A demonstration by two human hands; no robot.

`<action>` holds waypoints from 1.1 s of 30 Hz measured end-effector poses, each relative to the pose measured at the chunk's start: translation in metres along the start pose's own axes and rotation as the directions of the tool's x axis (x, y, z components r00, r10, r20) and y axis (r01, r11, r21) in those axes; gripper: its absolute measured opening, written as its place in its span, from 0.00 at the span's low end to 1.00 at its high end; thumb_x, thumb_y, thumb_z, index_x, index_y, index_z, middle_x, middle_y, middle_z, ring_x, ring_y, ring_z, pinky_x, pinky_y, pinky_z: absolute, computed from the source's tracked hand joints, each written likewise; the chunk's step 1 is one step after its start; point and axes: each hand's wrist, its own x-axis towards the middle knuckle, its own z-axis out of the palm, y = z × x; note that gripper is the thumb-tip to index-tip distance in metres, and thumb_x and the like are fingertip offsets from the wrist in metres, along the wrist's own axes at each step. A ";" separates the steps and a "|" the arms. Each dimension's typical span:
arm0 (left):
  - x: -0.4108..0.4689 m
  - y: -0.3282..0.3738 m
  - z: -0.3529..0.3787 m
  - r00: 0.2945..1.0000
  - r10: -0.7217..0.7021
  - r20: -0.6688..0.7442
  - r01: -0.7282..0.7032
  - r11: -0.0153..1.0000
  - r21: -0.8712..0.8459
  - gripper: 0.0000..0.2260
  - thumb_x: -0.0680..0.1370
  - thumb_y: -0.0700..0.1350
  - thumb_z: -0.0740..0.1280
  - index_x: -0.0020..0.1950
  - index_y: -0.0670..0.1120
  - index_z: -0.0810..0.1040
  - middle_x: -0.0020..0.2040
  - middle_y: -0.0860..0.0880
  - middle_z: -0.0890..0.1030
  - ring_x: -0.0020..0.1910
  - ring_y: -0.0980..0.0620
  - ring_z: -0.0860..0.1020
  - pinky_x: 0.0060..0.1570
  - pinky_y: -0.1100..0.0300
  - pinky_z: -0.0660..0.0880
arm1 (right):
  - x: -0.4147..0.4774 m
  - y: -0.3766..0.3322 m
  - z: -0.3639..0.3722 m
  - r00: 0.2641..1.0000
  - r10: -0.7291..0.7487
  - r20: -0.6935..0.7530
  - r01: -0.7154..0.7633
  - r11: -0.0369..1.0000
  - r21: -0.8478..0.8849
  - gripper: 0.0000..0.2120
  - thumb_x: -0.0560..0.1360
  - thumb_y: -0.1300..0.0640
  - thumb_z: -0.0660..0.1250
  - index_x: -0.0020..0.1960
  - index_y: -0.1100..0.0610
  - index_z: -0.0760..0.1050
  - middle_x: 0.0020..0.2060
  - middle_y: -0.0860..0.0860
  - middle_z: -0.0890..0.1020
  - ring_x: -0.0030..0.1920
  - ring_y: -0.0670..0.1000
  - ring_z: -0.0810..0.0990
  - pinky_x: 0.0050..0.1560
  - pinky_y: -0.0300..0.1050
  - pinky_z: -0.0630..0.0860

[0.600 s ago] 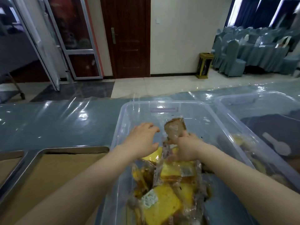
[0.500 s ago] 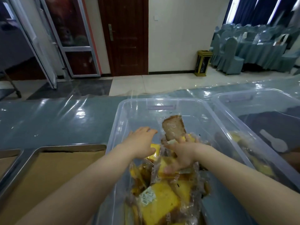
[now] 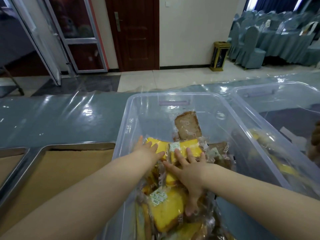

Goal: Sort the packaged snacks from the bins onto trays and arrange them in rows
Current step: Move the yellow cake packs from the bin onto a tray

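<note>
Both hands lie in the bin, fingers spread flat and gripping nothing, left hand on one yellow pack, right hand on the next, so each should close on a single pack, then lift to the tray

Yellow cake slices, one brown slice (seemingly white-lettered), clear bin.

A cream wall closes the back of the room, with a dark brown wooden door in it, its metal handle at the left edge. Left of that stands an aluminium-framed glass door. The tiled floor is pale. A gold-and-black bin stands at the wall's right end. Beyond it, blue-grey covered chairs ring draped tables below dark blue curtains, with daylight between them
</note>
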 end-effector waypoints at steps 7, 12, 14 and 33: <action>0.006 0.010 0.002 0.997 -0.005 -0.083 0.011 0.997 0.081 0.26 0.82 0.50 0.52 0.78 0.51 0.45 0.77 0.44 0.55 0.75 0.42 0.54 0.71 0.39 0.41 | -0.015 0.007 0.004 0.988 0.056 -0.146 -0.072 0.992 -0.102 0.49 0.73 0.43 0.68 0.77 0.52 0.36 0.75 0.60 0.33 0.74 0.68 0.36 0.68 0.75 0.49; 0.012 0.011 0.000 0.993 -0.013 -0.119 0.023 0.997 0.077 0.29 0.81 0.47 0.57 0.78 0.46 0.45 0.76 0.44 0.56 0.75 0.42 0.53 0.72 0.41 0.43 | -0.022 0.002 0.028 0.971 0.046 -0.233 -0.062 0.996 -0.060 0.57 0.68 0.29 0.64 0.73 0.48 0.24 0.72 0.64 0.30 0.72 0.70 0.32 0.65 0.77 0.42; 0.016 0.013 0.000 0.993 -0.008 -0.120 0.017 0.997 0.079 0.31 0.81 0.49 0.58 0.77 0.47 0.43 0.77 0.44 0.52 0.75 0.42 0.50 0.71 0.40 0.42 | -0.022 0.000 0.032 0.963 -0.014 -0.268 0.000 0.999 -0.053 0.61 0.61 0.24 0.65 0.69 0.40 0.21 0.71 0.63 0.26 0.71 0.71 0.31 0.64 0.79 0.41; 0.048 0.020 0.003 0.988 -0.023 -0.150 -0.008 0.979 -0.202 0.40 0.77 0.35 0.61 0.76 0.56 0.36 0.77 0.43 0.53 0.63 0.39 0.71 0.44 0.52 0.70 | 0.002 0.046 0.002 0.970 0.022 -0.243 0.016 0.988 0.154 0.50 0.66 0.45 0.74 0.72 0.30 0.41 0.77 0.55 0.40 0.75 0.65 0.40 0.71 0.71 0.42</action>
